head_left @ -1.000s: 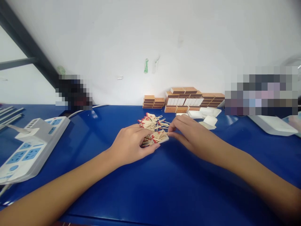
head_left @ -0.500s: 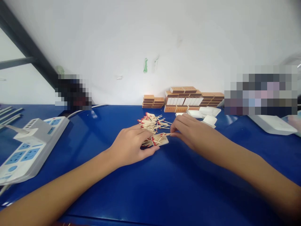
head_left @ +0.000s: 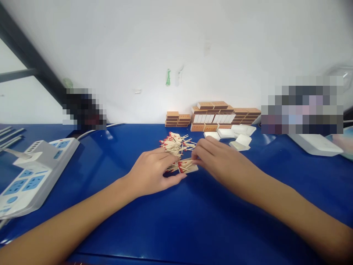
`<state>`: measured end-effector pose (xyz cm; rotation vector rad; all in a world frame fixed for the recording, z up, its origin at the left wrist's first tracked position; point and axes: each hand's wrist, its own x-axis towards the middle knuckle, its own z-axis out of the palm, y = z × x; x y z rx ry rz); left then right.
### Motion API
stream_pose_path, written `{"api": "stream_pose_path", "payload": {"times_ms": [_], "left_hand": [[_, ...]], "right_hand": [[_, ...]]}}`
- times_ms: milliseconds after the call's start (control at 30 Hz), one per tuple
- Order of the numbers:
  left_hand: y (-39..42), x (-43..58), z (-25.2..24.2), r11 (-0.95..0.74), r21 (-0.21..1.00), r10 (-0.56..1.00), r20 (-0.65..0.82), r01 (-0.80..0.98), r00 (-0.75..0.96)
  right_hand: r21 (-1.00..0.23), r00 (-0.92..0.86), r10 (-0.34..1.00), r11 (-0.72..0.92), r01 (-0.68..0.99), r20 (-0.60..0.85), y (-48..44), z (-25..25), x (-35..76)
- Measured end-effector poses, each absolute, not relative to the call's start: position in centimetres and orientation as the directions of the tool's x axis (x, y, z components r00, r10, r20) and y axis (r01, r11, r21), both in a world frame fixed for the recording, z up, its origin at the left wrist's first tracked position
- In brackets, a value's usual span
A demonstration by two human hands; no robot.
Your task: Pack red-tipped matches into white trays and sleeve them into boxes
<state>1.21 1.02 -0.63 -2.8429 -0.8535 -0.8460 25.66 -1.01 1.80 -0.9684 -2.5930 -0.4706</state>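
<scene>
A pile of red-tipped matches [head_left: 176, 144] lies on the blue table [head_left: 171, 221]. Just in front of it sits a small open matchbox tray [head_left: 187, 167] with matches in it. My left hand [head_left: 153, 172] rests on the table with its fingers curled around the tray's left end, holding it. My right hand [head_left: 217, 159] comes in from the right, its fingertips pinched together over the matches at the tray's right end.
Stacked brown matchboxes [head_left: 217, 115] stand against the white wall, with empty white trays [head_left: 239, 137] in front of them. A white power strip [head_left: 30, 173] lies at the left. A white flat object [head_left: 317, 145] sits at the right.
My right hand has shifted a little to the left, closer over the tray. The left hand has stayed on the tray.
</scene>
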Motion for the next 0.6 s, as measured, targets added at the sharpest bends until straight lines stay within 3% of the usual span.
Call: {"api": "stream_pose_path", "payload": {"times_ms": [167,600], "left_hand": [[1.0,1.3,-0.6,-0.864,0.083,0.466,0.506,0.496,0.726],[1.0,1.3,-0.6,-0.871,0.112,0.468,0.482,0.478,0.741]], "right_hand": [[0.192,-0.743,0.551,0.739,0.646,0.38,-1.2,1.2,25.0],[-0.063,-0.675,0.66,0.729,0.681,0.33,-1.0,1.4,26.0]]}}
